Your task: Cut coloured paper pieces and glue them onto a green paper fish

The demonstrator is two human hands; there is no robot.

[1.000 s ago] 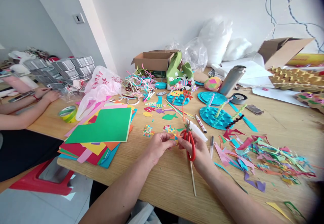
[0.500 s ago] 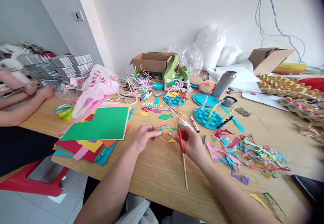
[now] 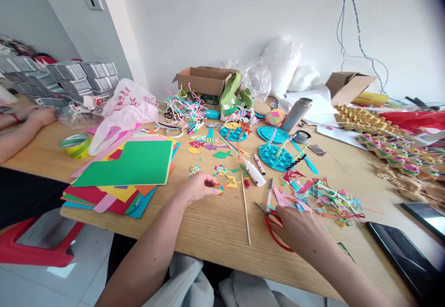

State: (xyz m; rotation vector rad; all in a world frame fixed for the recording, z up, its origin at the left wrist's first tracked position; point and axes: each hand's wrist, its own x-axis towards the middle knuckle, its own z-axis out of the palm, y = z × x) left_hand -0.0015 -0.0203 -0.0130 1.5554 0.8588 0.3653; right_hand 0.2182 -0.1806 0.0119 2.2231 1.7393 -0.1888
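My left hand (image 3: 200, 188) is closed in a pinch, with a small multicoloured paper piece (image 3: 219, 187) at its fingertips. Low over the table, my right hand (image 3: 299, 227) has its fingers on the red handle of a pair of scissors (image 3: 277, 237), whose blades point left, slightly apart. A thin wooden stick (image 3: 246, 212) lies between my hands. Beyond my left hand are little piles of paper bits (image 3: 221, 170) and a yellow paper scrap (image 3: 232, 181). A white glue bottle (image 3: 255, 173) lies near its red cap (image 3: 247, 184), with a pen (image 3: 270, 193) closer to the scissors.
Coloured paper sheets (image 3: 139, 166) are stacked at left, beside a tape roll (image 3: 75, 145). Paper scraps (image 3: 323, 198) spread at right, near phones (image 3: 399, 256). Cut paper fish (image 3: 222, 154), blue discs (image 3: 276, 157) and a metal flask (image 3: 297, 115) sit farther back. Another person's hand (image 3: 43, 116) rests far left.
My right hand has moved right and down with the scissors, away from my left hand. My left hand stays near the paper bits. The camera view has shifted to the right.
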